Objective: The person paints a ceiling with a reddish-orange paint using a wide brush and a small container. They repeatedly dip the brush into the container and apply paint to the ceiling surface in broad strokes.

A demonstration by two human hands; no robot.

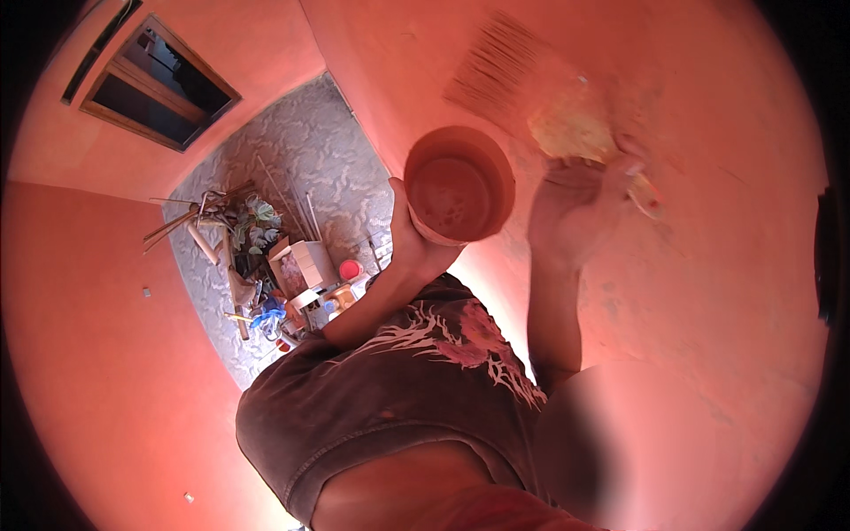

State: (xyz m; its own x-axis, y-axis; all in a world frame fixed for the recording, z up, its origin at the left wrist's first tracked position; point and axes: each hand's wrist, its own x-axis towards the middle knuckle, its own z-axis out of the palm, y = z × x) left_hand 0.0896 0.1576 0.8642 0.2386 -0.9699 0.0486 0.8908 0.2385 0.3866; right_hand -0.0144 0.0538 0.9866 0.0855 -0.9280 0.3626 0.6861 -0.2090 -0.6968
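In my left hand (412, 239) is an orange-red plastic container (452, 228) with paint (452, 190) inside, held beside the salmon-orange wall (717, 283). To the right of it, my right hand (575, 208) is curled round a paintbrush (645, 196) at the wall, slightly blurred; its light handle sticks out past the fingers. Above that hand the wall has a pale yellowish patch (571, 128) and, higher up, a comb-like group of dark streaks (491, 66).
A grey patterned floor (319, 133) lies below left, with a jumble of sticks (181, 221), leafy plants (264, 221), an opened cardboard box (301, 261), a red pot (350, 270) and assorted containers. Another orange wall (88, 310) and a wood-framed window (159, 84) are at left.
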